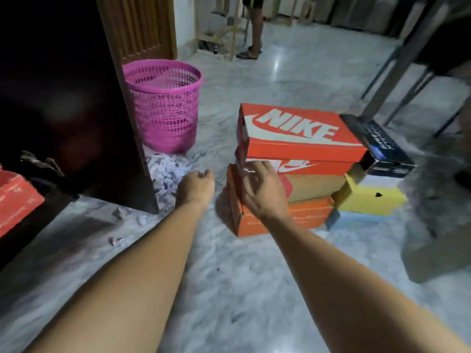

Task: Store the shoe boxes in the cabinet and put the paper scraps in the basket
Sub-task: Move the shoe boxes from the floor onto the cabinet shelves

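Cabinet: the dark wooden cabinet point(63, 103) stands open at your far left; a red cardboard shoe box point(15, 200) already lies on its low shelf.
Basket: the pink plastic mesh basket point(165, 105) stands just behind the cabinet's side panel.
Scraps: the heap of white crumpled paper scraps point(168, 171) lies on the marble floor point(229, 276) between basket and cabinet, with a few strays nearer you.
Left hand: your left hand point(196, 184) hovers beside the heap, fingers curled loosely inward and holding nothing visible.
Right hand: your right hand point(262, 189) is at the near end of the stack, fingers spread and bent, touching the end flap of the brown-and-red middle shoe box point(313, 179) but not yet closed on it.
Stack: the orange Nike-printed top shoe box point(300, 133) rests on the middle box, above an orange bottom box point(293, 215); black and yellow boxes sit just right.
Handling: judged light, stiff cardboard with loose lids; you should take each box by both short ends, lid pinned down.
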